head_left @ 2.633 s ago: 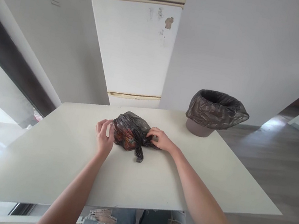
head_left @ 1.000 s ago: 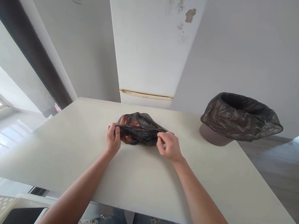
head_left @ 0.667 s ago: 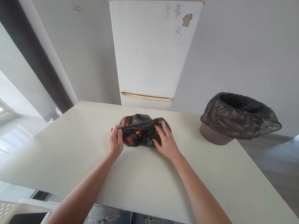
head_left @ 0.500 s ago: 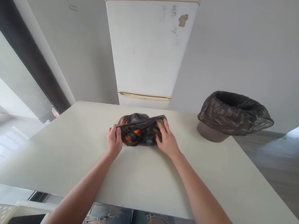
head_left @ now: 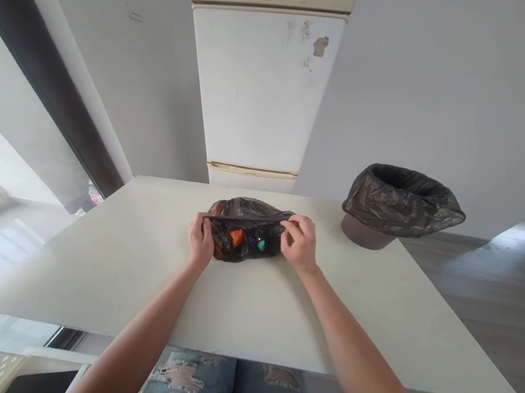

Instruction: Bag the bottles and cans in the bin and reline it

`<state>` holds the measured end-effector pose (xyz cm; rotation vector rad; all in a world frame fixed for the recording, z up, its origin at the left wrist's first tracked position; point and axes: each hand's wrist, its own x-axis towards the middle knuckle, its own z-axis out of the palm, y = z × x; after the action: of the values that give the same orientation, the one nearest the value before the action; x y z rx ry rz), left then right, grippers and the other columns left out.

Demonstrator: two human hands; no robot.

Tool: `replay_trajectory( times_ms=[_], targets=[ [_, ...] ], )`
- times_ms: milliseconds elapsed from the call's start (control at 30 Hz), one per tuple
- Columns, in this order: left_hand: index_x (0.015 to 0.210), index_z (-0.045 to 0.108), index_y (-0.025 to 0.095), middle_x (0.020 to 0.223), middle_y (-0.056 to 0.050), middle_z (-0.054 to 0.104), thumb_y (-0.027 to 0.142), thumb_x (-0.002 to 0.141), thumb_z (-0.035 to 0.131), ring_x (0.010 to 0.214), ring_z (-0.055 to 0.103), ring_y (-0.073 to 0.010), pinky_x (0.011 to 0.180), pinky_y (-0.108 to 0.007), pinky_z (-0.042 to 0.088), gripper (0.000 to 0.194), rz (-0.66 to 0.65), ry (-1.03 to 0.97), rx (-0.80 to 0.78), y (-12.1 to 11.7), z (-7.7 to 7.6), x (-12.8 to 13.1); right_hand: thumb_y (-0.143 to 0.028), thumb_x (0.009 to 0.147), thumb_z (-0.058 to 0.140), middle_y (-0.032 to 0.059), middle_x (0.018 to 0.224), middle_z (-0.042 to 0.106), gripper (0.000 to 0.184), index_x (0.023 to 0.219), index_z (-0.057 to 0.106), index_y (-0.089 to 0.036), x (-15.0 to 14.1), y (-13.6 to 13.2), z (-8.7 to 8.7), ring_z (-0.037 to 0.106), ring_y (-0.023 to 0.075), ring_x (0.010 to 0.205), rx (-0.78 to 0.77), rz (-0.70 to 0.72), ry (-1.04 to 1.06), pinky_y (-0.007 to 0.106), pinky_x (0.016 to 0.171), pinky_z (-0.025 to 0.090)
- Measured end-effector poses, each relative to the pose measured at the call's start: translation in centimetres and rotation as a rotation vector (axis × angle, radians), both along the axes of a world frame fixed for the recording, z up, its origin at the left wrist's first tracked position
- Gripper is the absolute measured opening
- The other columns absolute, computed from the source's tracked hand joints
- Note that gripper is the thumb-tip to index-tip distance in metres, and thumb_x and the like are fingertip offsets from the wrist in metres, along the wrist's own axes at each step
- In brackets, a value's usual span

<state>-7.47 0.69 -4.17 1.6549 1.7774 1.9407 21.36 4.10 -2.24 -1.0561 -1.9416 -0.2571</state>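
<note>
Pinching a black plastic bag (head_left: 256, 211) pretty taut between left grip (head_left: 202, 236) and right grip (head_left: 300, 241), right on the table (head_left: 251, 320).

Black plastic bag (head_left: 259, 212), gaping open

Lies crumpled just below frame centre, opening toward the bottom edge, with upper rim (head_left: 248, 220) pulled taut. Shows an orange-red item (head_left: 235, 237) inside and a teal item (head_left: 261, 244) to its right.

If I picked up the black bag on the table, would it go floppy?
Probably: the black bag looks thin and wrinkled. The orange thing and teal thing inside could slide out, since its mouth seems open.
</note>
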Motion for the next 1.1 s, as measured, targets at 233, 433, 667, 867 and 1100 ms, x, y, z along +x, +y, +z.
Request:
replay_trajectory(
  times_ms=[233,433,667,867,1100],
  targets=[
    [0.094,0.059,0.024,0.083,-0.002,0.061,0.039,0.106,0.04,0.078,0.054,-0.0197,0.076,-0.032,0.042,0.026,-0.022,-0.012,-0.001,0.0,0.0,0.0,-0.027,0.107,0.045,0.008,0.132,0.072,0.037,0.136,0.068,-0.028,-3.6,-1.9,0.0,0.061,0.0242,0.123,-0.074,0.595,-0.414,0.045,0.103,0.044],
    [0.092,0.057,0.024,0.078,-0.001,0.056,0.039,0.106,0.04,0.073,0.051,-0.0186,0.074,-0.031,0.042,0.027,0.009,-0.046,0.004,0.2,0.0,-0.1,-0.041,0.11,0.041,0.0079,0.078,0.074,0.045,0.091,0.077,-0.022,-2.2,-0.9,0.4,0.061,0.0236,0.088,-0.179,0.309,-0.448,0.043,0.09,0.038],
    [0.091,0.057,0.024,0.077,0.0,0.055,0.026,0.102,0.041,0.071,0.049,-0.018,0.076,-0.032,0.041,0.02,0.058,-0.086,0.005,0.4,0.0,-0.4,-0.032,0.099,0.057,0.0141,0.083,0.074,0.025,0.11,0.075,-0.017,0.5,0.7,0.7,0.069,0.0284,0.076,-0.521,-0.211,-0.33,0.042,0.084,0.048],
    [0.093,0.058,0.024,0.096,-0.005,0.06,0.008,0.086,0.042,0.091,0.056,-0.0218,0.086,-0.036,0.043,0.024,0.143,-0.118,-0.003,0.5,0.4,-1.2,-0.018,0.076,0.074,0.0157,0.09,0.07,0.02,0.096,0.073,-0.018,1.5,0.7,0.0,0.068,0.0322,0.081,-0.626,-0.244,-0.371,0.039,0.067,0.05],
    [0.096,0.065,0.023,0.109,-0.013,0.057,0.008,0.078,0.056,0.105,0.055,-0.0303,0.103,-0.051,0.039,0.026,0.158,0.21,0.139,-0.5,1.1,-0.3,-0.005,0.084,0.049,0.0101,0.1,0.064,0.023,0.089,0.064,-0.022,0.0,-0.8,1.9,0.057,0.0254,0.094,-0.244,0.143,-0.15,0.038,0.082,0.05]
  ],
)
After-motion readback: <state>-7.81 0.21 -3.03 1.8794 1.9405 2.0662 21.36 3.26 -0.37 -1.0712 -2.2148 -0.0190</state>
